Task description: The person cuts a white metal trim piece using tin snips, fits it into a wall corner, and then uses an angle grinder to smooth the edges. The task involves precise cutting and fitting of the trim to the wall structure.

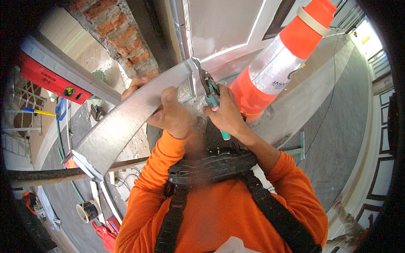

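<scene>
My left hand [173,110] is wrapped round a long, shiny metal channel [122,122]. The thumb lies on the near side, and fingertips show over the far edge. The channel slants from lower left up to the upper middle. In my right hand [228,113] is a pair of tin snips [209,86] with green and pink handles. Their jaws are at the channel's far end; whether they bite into the metal cannot be made out. The fingers of my right hand are closed round the handles, partly hiding them.
An orange-and-white traffic cone [270,71] stands close right of my right hand. Beyond the channel are a broken brick edge [120,31] and a red spirit level [52,78]. A dark bar [80,173] passes under the channel, near a spool [88,211].
</scene>
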`<action>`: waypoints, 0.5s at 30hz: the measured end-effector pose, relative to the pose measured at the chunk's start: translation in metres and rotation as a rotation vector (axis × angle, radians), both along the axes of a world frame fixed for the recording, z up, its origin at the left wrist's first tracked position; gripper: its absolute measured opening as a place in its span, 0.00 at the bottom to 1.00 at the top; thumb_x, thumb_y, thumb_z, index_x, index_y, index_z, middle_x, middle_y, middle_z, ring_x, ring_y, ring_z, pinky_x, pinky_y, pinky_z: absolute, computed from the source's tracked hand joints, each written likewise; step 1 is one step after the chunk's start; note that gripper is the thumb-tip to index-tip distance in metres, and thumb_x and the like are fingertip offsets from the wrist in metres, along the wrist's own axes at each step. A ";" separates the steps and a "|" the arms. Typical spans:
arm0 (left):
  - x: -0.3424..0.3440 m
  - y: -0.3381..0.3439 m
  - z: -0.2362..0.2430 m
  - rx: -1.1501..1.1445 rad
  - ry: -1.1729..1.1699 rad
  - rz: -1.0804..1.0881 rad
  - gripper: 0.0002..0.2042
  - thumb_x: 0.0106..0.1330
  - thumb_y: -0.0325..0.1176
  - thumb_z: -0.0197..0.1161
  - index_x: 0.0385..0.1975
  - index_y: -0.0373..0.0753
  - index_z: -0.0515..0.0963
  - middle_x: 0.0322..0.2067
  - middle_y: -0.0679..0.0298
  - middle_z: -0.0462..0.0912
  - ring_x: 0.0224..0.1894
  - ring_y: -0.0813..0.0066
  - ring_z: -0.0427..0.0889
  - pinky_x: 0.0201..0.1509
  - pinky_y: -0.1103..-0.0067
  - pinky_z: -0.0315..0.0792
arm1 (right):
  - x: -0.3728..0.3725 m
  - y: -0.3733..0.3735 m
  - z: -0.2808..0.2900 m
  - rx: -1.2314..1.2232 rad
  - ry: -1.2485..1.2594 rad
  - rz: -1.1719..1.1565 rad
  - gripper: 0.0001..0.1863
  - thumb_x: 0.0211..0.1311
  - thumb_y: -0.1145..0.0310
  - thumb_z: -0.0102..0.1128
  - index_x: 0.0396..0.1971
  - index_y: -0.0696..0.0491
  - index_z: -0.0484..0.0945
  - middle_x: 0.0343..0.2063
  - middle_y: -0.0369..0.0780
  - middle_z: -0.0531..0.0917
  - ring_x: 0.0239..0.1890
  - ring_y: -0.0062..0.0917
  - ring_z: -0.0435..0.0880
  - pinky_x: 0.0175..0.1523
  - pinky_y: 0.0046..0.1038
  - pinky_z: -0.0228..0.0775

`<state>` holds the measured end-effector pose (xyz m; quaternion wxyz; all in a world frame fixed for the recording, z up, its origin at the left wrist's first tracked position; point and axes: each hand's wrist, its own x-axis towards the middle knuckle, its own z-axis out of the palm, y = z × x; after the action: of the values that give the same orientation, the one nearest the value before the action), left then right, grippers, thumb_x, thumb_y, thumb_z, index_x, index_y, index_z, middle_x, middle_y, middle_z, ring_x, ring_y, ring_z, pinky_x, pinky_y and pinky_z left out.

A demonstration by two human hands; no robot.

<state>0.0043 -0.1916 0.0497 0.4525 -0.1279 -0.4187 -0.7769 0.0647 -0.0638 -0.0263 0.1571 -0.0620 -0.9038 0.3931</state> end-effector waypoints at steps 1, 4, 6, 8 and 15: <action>0.001 0.000 0.000 0.016 -0.005 0.000 0.25 0.49 0.23 0.63 0.49 0.39 0.63 0.44 0.59 0.68 0.45 0.68 0.72 0.55 0.69 0.71 | 0.000 -0.001 0.000 0.014 0.023 -0.005 0.36 0.50 0.65 0.68 0.57 0.63 0.64 0.50 0.57 0.73 0.56 0.54 0.72 0.61 0.48 0.65; -0.001 0.002 -0.003 0.003 0.035 -0.010 0.26 0.47 0.20 0.60 0.49 0.38 0.63 0.43 0.58 0.68 0.45 0.67 0.72 0.53 0.69 0.72 | -0.001 -0.003 0.000 0.012 0.040 -0.031 0.31 0.51 0.65 0.67 0.52 0.63 0.67 0.43 0.58 0.77 0.50 0.55 0.77 0.55 0.48 0.69; -0.001 0.004 -0.002 0.016 0.086 -0.030 0.26 0.47 0.20 0.62 0.49 0.38 0.62 0.43 0.57 0.68 0.44 0.66 0.73 0.52 0.69 0.73 | -0.002 -0.003 0.004 -0.038 -0.020 -0.048 0.27 0.52 0.65 0.66 0.49 0.62 0.68 0.37 0.57 0.79 0.43 0.55 0.80 0.49 0.49 0.72; -0.001 0.002 -0.001 0.021 0.124 -0.038 0.26 0.49 0.21 0.64 0.49 0.38 0.62 0.43 0.57 0.68 0.44 0.66 0.73 0.51 0.69 0.74 | -0.003 -0.006 0.010 -0.043 -0.063 -0.071 0.24 0.54 0.65 0.65 0.46 0.61 0.69 0.33 0.57 0.80 0.39 0.56 0.81 0.45 0.50 0.72; -0.015 -0.023 -0.002 -0.061 0.096 -0.087 0.25 0.61 0.36 0.69 0.54 0.38 0.65 0.40 0.58 0.74 0.43 0.66 0.76 0.49 0.70 0.76 | 0.013 0.028 -0.007 -0.221 -0.168 0.101 0.28 0.55 0.61 0.68 0.50 0.60 0.68 0.32 0.56 0.81 0.39 0.53 0.83 0.43 0.46 0.73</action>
<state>-0.0107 -0.2147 0.0482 0.4335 -0.1968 -0.4142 -0.7757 0.0777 -0.0358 -0.0331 0.0531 -0.0660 -0.8669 0.4913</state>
